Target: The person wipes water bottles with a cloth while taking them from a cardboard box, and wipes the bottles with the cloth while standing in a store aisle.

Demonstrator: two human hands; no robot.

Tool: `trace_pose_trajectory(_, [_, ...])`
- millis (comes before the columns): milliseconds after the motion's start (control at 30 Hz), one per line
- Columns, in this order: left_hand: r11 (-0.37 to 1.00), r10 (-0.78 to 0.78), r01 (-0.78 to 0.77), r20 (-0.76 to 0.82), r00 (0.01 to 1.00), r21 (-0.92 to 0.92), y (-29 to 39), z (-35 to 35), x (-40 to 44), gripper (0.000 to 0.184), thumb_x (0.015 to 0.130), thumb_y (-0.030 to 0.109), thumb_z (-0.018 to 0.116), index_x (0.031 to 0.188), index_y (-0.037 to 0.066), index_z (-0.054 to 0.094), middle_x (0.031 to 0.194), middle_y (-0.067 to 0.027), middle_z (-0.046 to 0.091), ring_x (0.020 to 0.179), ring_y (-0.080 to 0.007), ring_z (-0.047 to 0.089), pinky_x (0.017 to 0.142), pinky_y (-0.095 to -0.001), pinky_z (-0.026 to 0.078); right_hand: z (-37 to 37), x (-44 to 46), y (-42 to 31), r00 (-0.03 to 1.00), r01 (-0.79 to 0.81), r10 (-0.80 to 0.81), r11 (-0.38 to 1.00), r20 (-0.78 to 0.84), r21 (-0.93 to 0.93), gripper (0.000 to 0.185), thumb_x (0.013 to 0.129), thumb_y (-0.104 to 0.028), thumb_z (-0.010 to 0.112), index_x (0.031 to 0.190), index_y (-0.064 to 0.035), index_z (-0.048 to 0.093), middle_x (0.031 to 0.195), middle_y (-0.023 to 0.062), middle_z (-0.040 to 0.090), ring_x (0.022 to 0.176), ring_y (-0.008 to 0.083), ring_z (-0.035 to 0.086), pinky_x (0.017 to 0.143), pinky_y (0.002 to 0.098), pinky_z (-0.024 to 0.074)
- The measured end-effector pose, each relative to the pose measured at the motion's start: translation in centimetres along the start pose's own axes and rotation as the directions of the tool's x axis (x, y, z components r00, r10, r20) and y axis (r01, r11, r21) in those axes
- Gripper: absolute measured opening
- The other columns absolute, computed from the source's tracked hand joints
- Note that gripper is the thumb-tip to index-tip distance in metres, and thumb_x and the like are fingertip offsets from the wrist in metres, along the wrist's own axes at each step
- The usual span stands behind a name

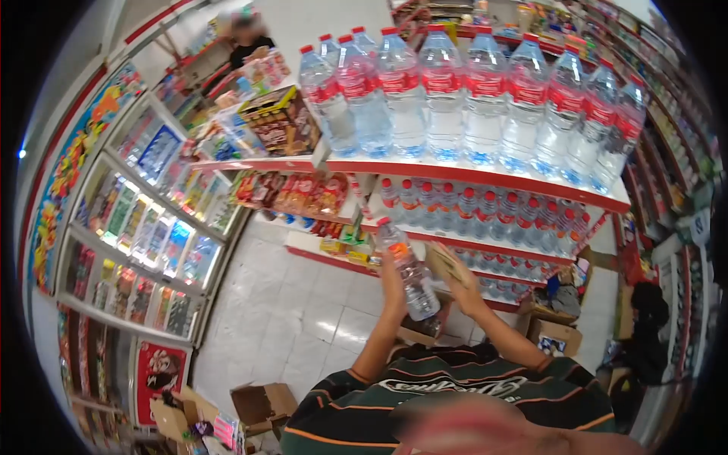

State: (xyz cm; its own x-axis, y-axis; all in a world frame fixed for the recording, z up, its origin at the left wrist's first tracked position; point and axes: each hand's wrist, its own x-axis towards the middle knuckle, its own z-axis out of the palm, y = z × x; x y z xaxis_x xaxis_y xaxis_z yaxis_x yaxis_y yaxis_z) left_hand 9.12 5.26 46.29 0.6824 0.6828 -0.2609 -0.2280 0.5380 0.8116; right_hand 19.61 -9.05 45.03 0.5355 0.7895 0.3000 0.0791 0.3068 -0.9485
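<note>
My left hand (393, 283) is wrapped round a clear water bottle (413, 274) with a red cap and an orange and red label. The bottle leans, its cap toward the shelf and its base toward me. To its right, my right hand (464, 290) holds a flat tan piece, perhaps cardboard or cloth (447, 267), beside the bottle. Large red-capped bottles (444, 95) stand in a row on the top shelf (485, 176). Smaller bottles (485, 212) line the shelf below, just beyond my hands.
Glass-door drink coolers (136, 220) stand at the left. Snack packs (303, 193) and a snack box (280, 121) are on the shelving. Open cartons (262, 406) lie on the floor at lower left, others (557, 334) at right. A person (249, 42) is at the back left.
</note>
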Motion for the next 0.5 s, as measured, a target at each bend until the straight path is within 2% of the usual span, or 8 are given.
trace_pose_trajectory(67, [0.998,-0.012,0.011,0.021,1.000,0.064,-2.3,-2.8,0.7,0.056,0.105,0.058,0.037,0.119,0.008,0.059,0.098,-0.0046,0.068,0.086,-0.0178,0.068,0.074,-0.0335,0.056,3.2,3.0,2.3,0.985,0.171,-0.174,0.976,-0.008,-0.136,0.057,0.101,-0.023,0.049,0.153,-0.0018,0.039,0.161,0.0130,0.036,0.152,0.0269,0.026,0.124,0.0385,0.0154])
trace_pose_trajectory(100, [0.991,0.010,-0.011,0.005,1.000,0.136,-3.2,-4.0,0.9,0.058,0.105,0.059,0.038,0.124,0.007,0.058,0.103,-0.0056,0.068,0.089,-0.0187,0.068,0.078,-0.0344,0.056,4.2,3.7,1.3,0.972,0.231,-0.199,0.903,0.125,-0.362,0.062,0.096,-0.020,0.056,0.153,-0.0032,0.039,0.164,0.0155,0.029,0.152,0.0298,0.025,0.124,0.0399,0.0166])
trace_pose_trajectory(133, [0.992,-0.015,0.011,0.026,1.000,0.125,-3.3,-4.2,1.2,0.058,0.105,0.059,0.038,0.124,0.007,0.058,0.103,-0.0056,0.068,0.089,-0.0187,0.068,0.078,-0.0344,0.056,6.8,3.3,1.9,0.997,0.075,-0.078,0.989,-0.020,-0.125,0.070,0.089,-0.014,0.063,0.154,-0.0060,0.039,0.166,0.0182,0.023,0.152,0.0326,0.025,0.123,0.0406,0.0199])
trace_pose_trajectory(200, [0.960,0.280,-0.272,-0.166,0.946,0.072,-1.9,-4.7,1.6,0.057,0.106,0.056,0.036,0.125,0.005,0.057,0.102,-0.0081,0.066,0.085,-0.0162,0.067,0.073,-0.0325,0.056,7.8,2.9,-1.4,0.977,0.139,-0.062,0.910,0.203,-0.391,0.070,0.086,-0.010,0.065,0.152,-0.0045,0.042,0.166,0.0194,0.019,0.152,0.0321,0.026,0.122,0.0412,0.0242])
trace_pose_trajectory(300, [0.983,0.105,-0.128,-0.172,0.979,-0.129,4.3,-4.5,3.8,0.057,0.106,0.056,0.036,0.125,0.007,0.057,0.101,-0.0062,0.065,0.083,-0.0154,0.065,0.073,-0.0320,0.055,8.1,0.7,-1.9,0.958,0.188,-0.080,0.900,0.275,-0.394,0.062,0.089,-0.011,0.062,0.149,-0.0004,0.046,0.162,0.0200,0.030,0.148,0.0326,0.035,0.120,0.0420,0.0274])
trace_pose_trajectory(400, [0.975,0.077,-0.110,-0.167,0.983,-0.195,5.4,-2.3,4.1,0.056,0.106,0.057,0.035,0.123,0.009,0.058,0.099,-0.0043,0.064,0.080,-0.0151,0.064,0.073,-0.0316,0.054,5.8,2.0,1.2,0.999,0.014,-0.009,0.993,0.038,-0.121,0.055,0.097,-0.009,0.053,0.150,0.0011,0.041,0.150,0.0183,0.051,0.141,0.0278,0.046,0.119,0.0384,0.0290])
trace_pose_trajectory(433, [0.986,0.033,-0.037,-0.028,0.999,-0.165,4.6,-2.5,3.5,0.054,0.107,0.055,0.035,0.125,0.010,0.059,0.101,-0.0027,0.065,0.082,-0.0135,0.063,0.074,-0.0301,0.052,5.4,3.1,-0.7,0.998,0.043,-0.046,0.997,-0.045,-0.072,0.053,0.099,-0.008,0.052,0.150,0.0012,0.042,0.151,0.0173,0.049,0.141,0.0262,0.045,0.118,0.0380,0.0296])
trace_pose_trajectory(500, [0.994,0.011,-0.013,-0.021,1.000,-0.108,1.5,-1.1,1.9,0.057,0.106,0.057,0.037,0.131,0.009,0.054,0.113,-0.0049,0.063,0.097,-0.0163,0.062,0.085,-0.0324,0.051,3.7,5.1,-2.7,0.979,0.059,-0.082,0.990,-0.184,-0.125,0.052,0.095,-0.008,0.057,0.147,-0.0030,0.049,0.158,0.0189,0.038,0.144,0.0301,0.041,0.116,0.0389,0.0337])
